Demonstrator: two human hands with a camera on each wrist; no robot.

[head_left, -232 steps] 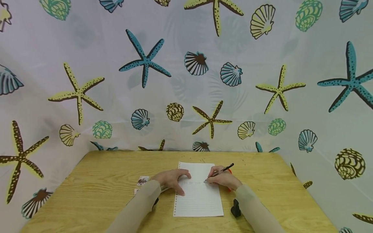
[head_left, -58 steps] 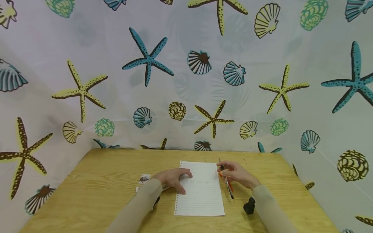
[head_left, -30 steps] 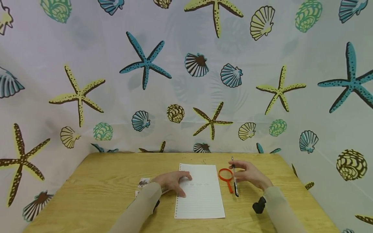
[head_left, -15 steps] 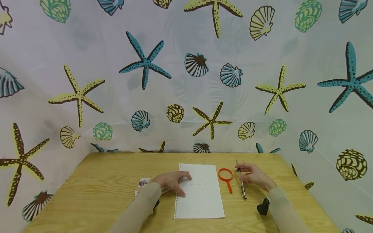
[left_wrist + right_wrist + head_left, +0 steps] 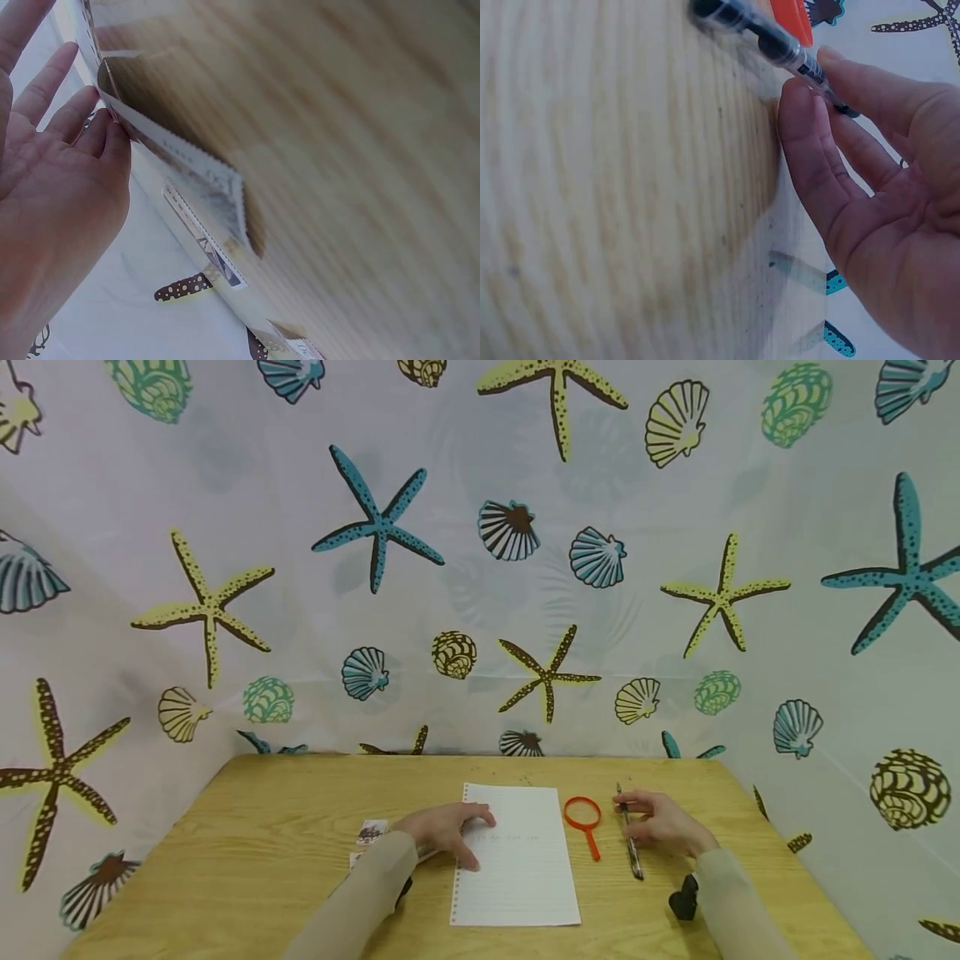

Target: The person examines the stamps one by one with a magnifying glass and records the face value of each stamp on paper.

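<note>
A sheet of lined paper with faint handwriting lies in the middle of the table. My left hand rests on its left edge, thumb and fingers spread apart. Beside that hand, the left wrist view shows a raised stamp-like piece with a perforated edge; whether the hand touches it is unclear. To the right of the paper, my right hand pinches a pen between thumb and fingertips, its dark end slanting toward me at table level. In the right wrist view the pen crosses the fingertips.
A red magnifying glass lies between paper and pen. Small picture stamps lie left of my left hand, partly covered by the sleeve. Behind the wooden table hangs a white curtain printed with shells and starfish.
My right hand has stopped writing, turned the pen round and carried it right, past the magnifying glass, which is now uncovered. My left hand has stayed on the paper.
</note>
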